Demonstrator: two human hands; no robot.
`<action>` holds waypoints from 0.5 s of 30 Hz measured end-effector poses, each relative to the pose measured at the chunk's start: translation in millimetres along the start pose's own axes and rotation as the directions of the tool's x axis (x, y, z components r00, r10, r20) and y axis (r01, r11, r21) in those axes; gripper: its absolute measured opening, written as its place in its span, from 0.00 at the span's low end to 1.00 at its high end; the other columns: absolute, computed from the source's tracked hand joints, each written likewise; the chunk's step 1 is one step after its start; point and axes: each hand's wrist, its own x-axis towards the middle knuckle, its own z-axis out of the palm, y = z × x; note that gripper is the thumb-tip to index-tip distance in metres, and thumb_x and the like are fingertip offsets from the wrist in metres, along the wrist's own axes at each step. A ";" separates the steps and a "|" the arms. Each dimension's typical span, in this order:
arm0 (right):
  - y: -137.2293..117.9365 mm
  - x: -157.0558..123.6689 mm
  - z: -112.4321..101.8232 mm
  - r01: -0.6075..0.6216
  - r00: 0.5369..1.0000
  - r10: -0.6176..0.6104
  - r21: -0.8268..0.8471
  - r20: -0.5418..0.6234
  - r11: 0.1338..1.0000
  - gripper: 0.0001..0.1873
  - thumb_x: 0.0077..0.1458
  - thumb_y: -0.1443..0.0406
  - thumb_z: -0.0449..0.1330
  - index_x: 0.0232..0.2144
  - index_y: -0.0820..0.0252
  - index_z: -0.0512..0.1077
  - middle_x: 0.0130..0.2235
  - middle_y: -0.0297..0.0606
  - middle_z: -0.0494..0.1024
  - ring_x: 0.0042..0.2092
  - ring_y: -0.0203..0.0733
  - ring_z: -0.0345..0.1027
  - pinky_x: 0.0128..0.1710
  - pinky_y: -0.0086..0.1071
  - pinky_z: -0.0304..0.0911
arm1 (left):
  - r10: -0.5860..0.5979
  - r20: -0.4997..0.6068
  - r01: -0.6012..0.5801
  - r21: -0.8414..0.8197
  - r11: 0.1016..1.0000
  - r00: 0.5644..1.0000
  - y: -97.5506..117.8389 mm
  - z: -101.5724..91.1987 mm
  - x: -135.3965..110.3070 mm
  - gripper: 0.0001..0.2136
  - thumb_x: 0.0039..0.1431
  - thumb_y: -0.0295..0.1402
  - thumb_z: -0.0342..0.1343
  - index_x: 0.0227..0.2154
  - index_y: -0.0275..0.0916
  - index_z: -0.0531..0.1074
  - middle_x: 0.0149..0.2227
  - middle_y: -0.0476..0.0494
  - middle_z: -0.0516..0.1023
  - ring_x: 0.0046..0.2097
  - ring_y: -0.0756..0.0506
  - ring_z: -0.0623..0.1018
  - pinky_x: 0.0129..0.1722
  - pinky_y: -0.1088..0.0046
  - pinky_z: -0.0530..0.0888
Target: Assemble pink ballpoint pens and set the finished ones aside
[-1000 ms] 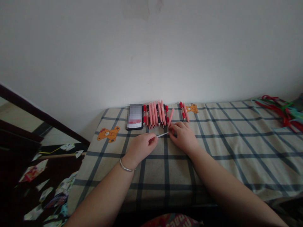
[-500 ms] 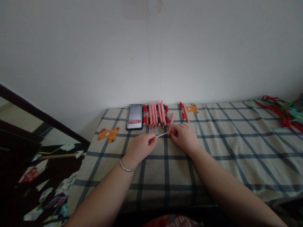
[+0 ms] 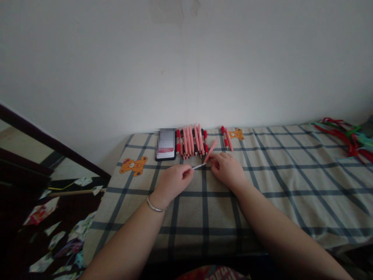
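Observation:
My left hand [image 3: 176, 177], a silver bangle on its wrist, is closed with thumb and finger pinching a thin white stick [image 3: 199, 166]. The stick's far tip meets the lower end of a pink pen [image 3: 210, 151], which leans to the right. My right hand [image 3: 227, 167] has its fingers curled, with the fingertips at the pen's lower part. Exactly how they grip it is too small to make out. Just beyond lies a row of several pink pens [image 3: 190, 140], mixed with red-and-clear ones. Farther right, a red-and-clear pen [image 3: 224, 137] rests beside another pink pen [image 3: 230, 139].
A phone [image 3: 166, 146] with a lit, partly blurred screen lies left of the pens. Checked cloth [image 3: 276, 175] covers the table, which meets a white wall. Red and green ribbons [image 3: 348, 136] are heaped at the far right. Scraps [image 3: 80, 229] lie below the left edge.
The pink pen at my right fingertips has tipped further to the right, its lower end shifting slightly left. My left hand and the white stick have stayed almost in place.

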 end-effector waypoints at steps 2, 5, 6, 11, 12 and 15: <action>1.4 0.2 0.5 -0.013 1.000 0.013 0.001 -0.004 1.000 0.15 0.51 0.68 0.53 0.42 0.56 0.72 0.34 0.41 0.74 0.39 0.45 0.66 0.39 0.34 0.58 | -0.004 -0.002 0.004 0.005 1.000 1.000 -0.1 0.1 -0.3 0.14 0.60 0.37 0.43 0.22 0.39 0.66 0.22 0.49 0.68 0.26 0.50 0.67 0.26 0.74 0.54; 2.8 0.3 0.3 -0.032 0.999 0.032 0.010 -0.012 0.999 0.13 0.51 0.69 0.53 0.40 0.57 0.72 0.34 0.40 0.74 0.39 0.44 0.66 0.38 0.33 0.59 | -0.003 -0.004 0.003 0.006 1.000 1.000 -0.3 0.2 -0.8 0.14 0.60 0.37 0.43 0.22 0.39 0.65 0.22 0.50 0.68 0.26 0.51 0.67 0.26 0.74 0.54; 3.0 0.2 -0.1 -0.040 0.999 0.040 0.012 -0.015 0.999 0.13 0.51 0.69 0.53 0.39 0.57 0.72 0.34 0.40 0.74 0.39 0.44 0.66 0.38 0.33 0.59 | -0.001 -0.005 0.001 0.005 1.000 1.000 -0.4 0.2 -0.9 0.14 0.60 0.37 0.43 0.22 0.39 0.64 0.22 0.50 0.68 0.26 0.51 0.67 0.26 0.74 0.54; 3.3 -0.3 -1.7 -0.059 0.998 0.060 0.028 -0.026 0.998 0.09 0.50 0.69 0.52 0.33 0.58 0.72 0.33 0.40 0.73 0.39 0.44 0.66 0.36 0.33 0.59 | 0.007 0.000 -0.007 -0.001 1.000 1.000 -1.5 0.9 -0.6 0.13 0.61 0.37 0.44 0.22 0.39 0.63 0.22 0.51 0.67 0.25 0.51 0.66 0.25 0.74 0.54; 3.7 -0.2 -1.2 -0.060 0.997 0.062 0.047 -0.037 0.997 0.09 0.50 0.69 0.52 0.33 0.59 0.72 0.33 0.40 0.73 0.38 0.43 0.66 0.36 0.33 0.59 | 0.007 -0.001 -0.007 -0.001 1.000 1.000 -1.5 1.0 -0.4 0.13 0.61 0.37 0.44 0.22 0.39 0.63 0.22 0.51 0.67 0.25 0.51 0.66 0.25 0.74 0.54; 5.9 1.2 3.1 -0.052 0.994 0.068 0.180 -0.083 0.982 0.11 0.49 0.70 0.52 0.35 0.59 0.71 0.33 0.39 0.73 0.35 0.41 0.66 0.34 0.31 0.60 | 0.007 -0.010 -0.007 0.001 1.000 1.000 -0.9 0.7 0.0 0.13 0.60 0.37 0.44 0.22 0.39 0.63 0.22 0.50 0.68 0.26 0.51 0.67 0.26 0.74 0.54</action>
